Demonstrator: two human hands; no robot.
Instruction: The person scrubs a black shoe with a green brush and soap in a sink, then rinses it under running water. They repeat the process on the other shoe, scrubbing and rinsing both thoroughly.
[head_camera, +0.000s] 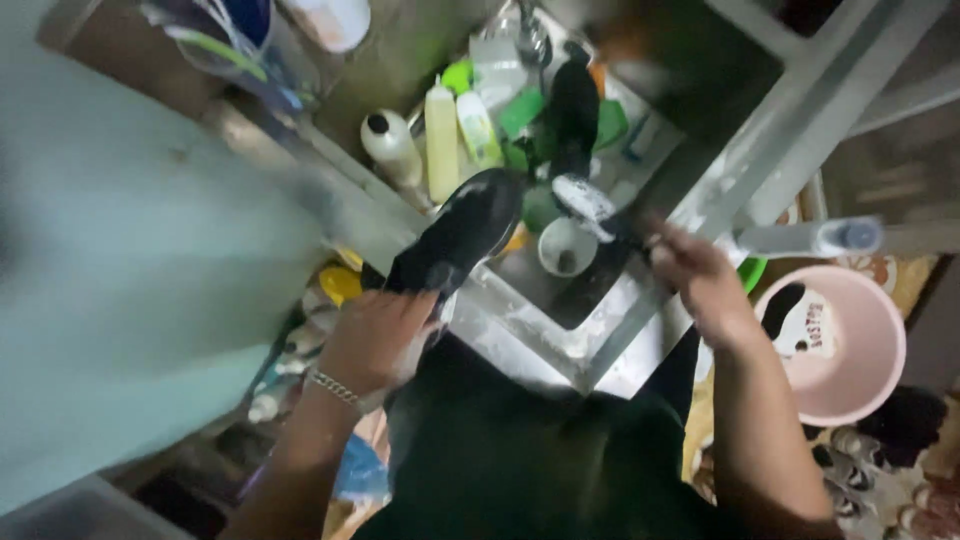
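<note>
Left hand (375, 340), a chain bracelet at its wrist, closed around the heel end of a black shoe (462, 232), fingers wrapped over the upper; the shoe is held tilted above the steel sink (560, 335), toe pointing toward the bottles (440, 140) at the back. Right hand (690, 275) clenched on the handle of a scrub brush (585, 200), bristle head just beside the shoe's toe; contact unclear through blur. White cup (566, 247) in the basin below. Pink basin (840, 345) stands to the right.
</note>
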